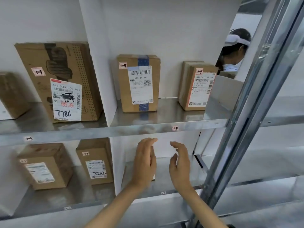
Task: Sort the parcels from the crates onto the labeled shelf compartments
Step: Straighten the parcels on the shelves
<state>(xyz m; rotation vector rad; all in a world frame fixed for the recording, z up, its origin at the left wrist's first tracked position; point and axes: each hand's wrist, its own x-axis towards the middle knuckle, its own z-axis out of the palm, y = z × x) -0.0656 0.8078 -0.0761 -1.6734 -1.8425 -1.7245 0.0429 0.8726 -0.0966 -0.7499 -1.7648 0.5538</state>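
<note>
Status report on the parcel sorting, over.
Left hand open, empty. Right hand open, empty. Taped parcel and corner parcel stand upright above, on the shelf. Nothing between hands and shelf.

Left hand (144, 163), right hand (180, 167) empty; parcels (139, 83) shelved.

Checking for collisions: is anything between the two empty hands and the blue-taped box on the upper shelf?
No parcel is. Both the left hand and right hand hover below the upper shelf's front edge, so that metal edge lies between them and the blue-taped box above.
</note>
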